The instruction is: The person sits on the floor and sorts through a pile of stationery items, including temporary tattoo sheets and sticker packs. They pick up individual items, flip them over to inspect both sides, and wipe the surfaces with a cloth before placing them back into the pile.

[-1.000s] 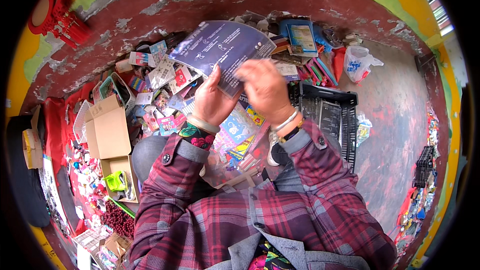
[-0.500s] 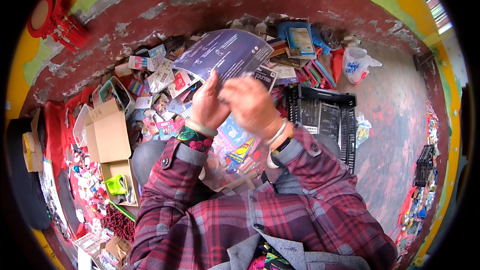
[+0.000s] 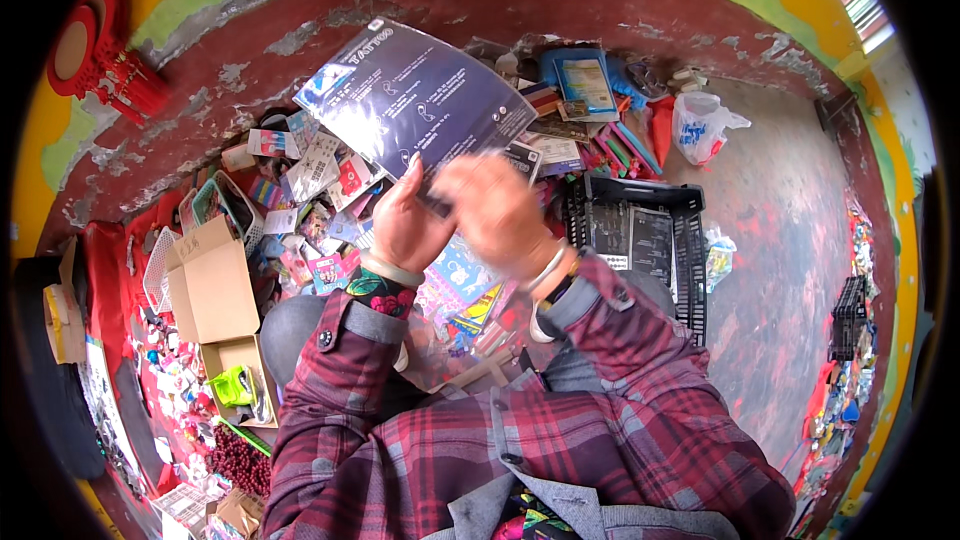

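Note:
A glossy dark-blue printed sheet with a pale corner stands tilted up before me, bright with glare. My left hand grips its lower edge, thumb up against the print. My right hand is smeared by motion, its fingers curled in close to the left fingers at the sheet's bottom. Something small and dark shows between the two hands; I cannot make it out. Under the hands lies a heap of printed cards and packets.
A black plastic crate holding dark printed packs stands to the right. An open cardboard box sits at left by white baskets. A white plastic bag rests on the floor farther right. The peeling red wall closes off the back.
The sheet has tipped up and toward the left, so more of its printed face shows. Both hands have shifted slightly left in the picture, staying close together.

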Motion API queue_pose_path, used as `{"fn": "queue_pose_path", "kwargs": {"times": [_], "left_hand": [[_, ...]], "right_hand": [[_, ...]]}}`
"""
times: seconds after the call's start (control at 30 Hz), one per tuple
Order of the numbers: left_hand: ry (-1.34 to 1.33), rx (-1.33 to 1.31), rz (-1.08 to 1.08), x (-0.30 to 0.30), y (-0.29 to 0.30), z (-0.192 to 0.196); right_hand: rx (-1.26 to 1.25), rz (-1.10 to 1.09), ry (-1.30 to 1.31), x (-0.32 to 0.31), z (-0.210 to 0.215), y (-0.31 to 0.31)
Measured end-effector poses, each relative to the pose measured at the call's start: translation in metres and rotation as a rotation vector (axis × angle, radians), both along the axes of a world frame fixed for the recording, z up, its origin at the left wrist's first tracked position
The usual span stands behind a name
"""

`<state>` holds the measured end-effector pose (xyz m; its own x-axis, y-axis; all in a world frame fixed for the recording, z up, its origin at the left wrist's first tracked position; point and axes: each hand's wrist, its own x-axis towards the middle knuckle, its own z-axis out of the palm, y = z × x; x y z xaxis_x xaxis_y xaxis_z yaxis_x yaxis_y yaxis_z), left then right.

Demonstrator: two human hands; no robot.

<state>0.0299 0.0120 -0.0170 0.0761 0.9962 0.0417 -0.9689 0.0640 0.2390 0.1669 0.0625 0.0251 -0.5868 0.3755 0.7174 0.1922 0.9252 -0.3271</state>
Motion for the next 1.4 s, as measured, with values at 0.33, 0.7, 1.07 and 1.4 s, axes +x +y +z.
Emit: {"fn": "queue_pose_path", "kwargs": {"times": [0.33, 0.7, 1.07, 1.4], "left_hand": [[0.017, -0.041, 0.059, 0.001, -0.006, 0.017], [-0.006, 0.023, 0.23, -0.007, 0.002, 0.004], [0.354, -0.051, 0.11, 0.014, 0.004, -0.003], [1.765, -0.131, -0.114, -0.022, -0.001, 0.034]], "right_hand": [[0.025, -0.249, 0.039, 0.018, 0.007, 0.042], [-1.299, 0.102, 0.345, 0.033, -0.004, 0.059], [-1.48, 0.278, 0.253, 0.016, -0.002, 0.037], [-0.349, 0.032, -0.537, 0.064, 0.001, 0.076]]}}
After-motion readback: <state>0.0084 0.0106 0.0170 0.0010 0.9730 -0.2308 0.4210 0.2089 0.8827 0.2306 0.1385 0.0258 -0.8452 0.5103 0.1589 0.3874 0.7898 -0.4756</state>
